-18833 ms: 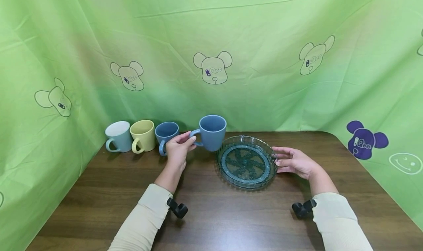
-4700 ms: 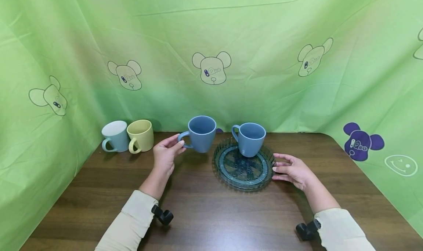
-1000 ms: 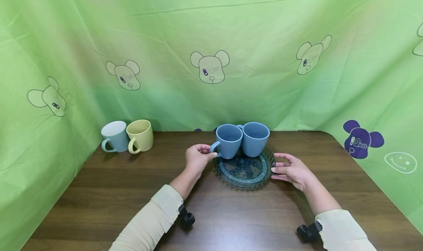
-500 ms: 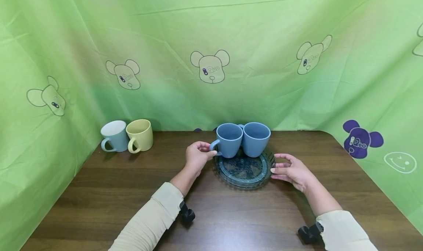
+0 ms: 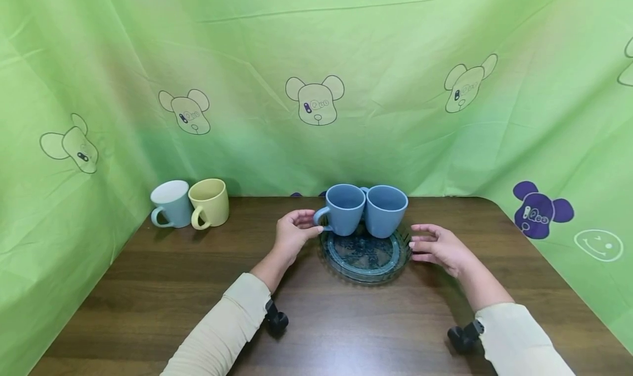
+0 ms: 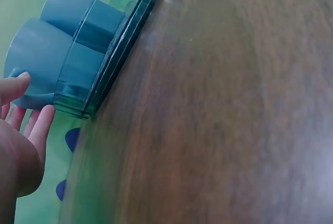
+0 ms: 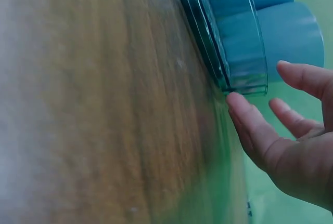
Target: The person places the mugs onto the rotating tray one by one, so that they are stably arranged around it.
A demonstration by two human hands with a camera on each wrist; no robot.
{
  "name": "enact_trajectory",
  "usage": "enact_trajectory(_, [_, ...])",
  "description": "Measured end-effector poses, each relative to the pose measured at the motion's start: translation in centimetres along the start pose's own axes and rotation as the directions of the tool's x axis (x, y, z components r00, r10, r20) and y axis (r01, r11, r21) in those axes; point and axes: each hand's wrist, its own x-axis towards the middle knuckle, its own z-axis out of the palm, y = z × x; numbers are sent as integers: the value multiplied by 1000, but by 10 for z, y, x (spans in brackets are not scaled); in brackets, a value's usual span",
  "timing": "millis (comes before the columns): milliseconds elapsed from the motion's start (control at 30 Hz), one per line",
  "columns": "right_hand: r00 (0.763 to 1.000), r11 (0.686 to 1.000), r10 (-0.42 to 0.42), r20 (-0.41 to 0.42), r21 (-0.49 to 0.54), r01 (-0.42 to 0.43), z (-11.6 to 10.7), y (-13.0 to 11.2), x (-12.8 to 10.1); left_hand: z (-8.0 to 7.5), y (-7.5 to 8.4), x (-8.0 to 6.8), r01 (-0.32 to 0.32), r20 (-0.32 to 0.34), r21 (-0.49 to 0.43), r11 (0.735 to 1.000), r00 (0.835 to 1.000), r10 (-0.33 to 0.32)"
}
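Note:
My left hand (image 5: 292,236) pinches the handle of a blue mug (image 5: 345,211) between thumb and fingers. That mug stands upright in a round, clear blue-green glass dish (image 5: 366,274). Right beside it, in the back of the dish, stands a second blue mug (image 5: 386,214), its handle partly hidden behind the first. In the left wrist view, the thumb and fingertips (image 6: 48,110) lie on either side of the handle. My right hand (image 5: 440,249) has its fingers spread at the dish's right side, fingertips (image 7: 237,102) close to the glass wall in the right wrist view.
A light-blue mug (image 5: 171,208) with a white inside and a yellow mug (image 5: 212,205) stand together at the back left of the brown wooden table (image 5: 316,321). A green printed cloth (image 5: 247,117) hangs behind and along both sides.
Over the longer span, both blue mugs came into the dish, the second carried by my left hand. Lately both shifted slightly right, and my right hand's fingers rose a little along the dish's side.

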Motion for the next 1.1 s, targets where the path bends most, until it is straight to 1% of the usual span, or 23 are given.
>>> enact_trajectory(33, [1000, 1000, -4, -2, -30, 4, 0, 0, 2, -2, 1, 0, -17, 6, 11, 1000, 1000, 17])
enact_trajectory(167, [1000, 994, -24, -5, -108, 23, -3, 0, 9, -7, 4, -1, -37, 32, 28, 999, 999, 36])
enact_trajectory(433, [998, 980, -63, 21, -186, 66, -10, -2, 19, -17, 7, -3, -72, 83, 84, 994, 994, 65])
enact_trajectory(567, [998, 976, -67, 22, -207, 70, -11, -2, 22, -23, 10, -6, -84, 104, 105, 991, 992, 73])
enact_trajectory(733, [998, 978, -57, 20, -198, 60, -12, -1, 25, -30, 13, -9, -99, 124, 100, 990, 989, 86])
enact_trajectory(900, [998, 989, -41, 39, -137, 46, -12, 1, 28, -39, 16, -13, -98, 113, 89, 991, 990, 88])
enact_trajectory(1100, [997, 996, -29, 65, -78, 34, -12, 5, 30, -51, 20, -19, -95, 112, 109, 989, 990, 83])
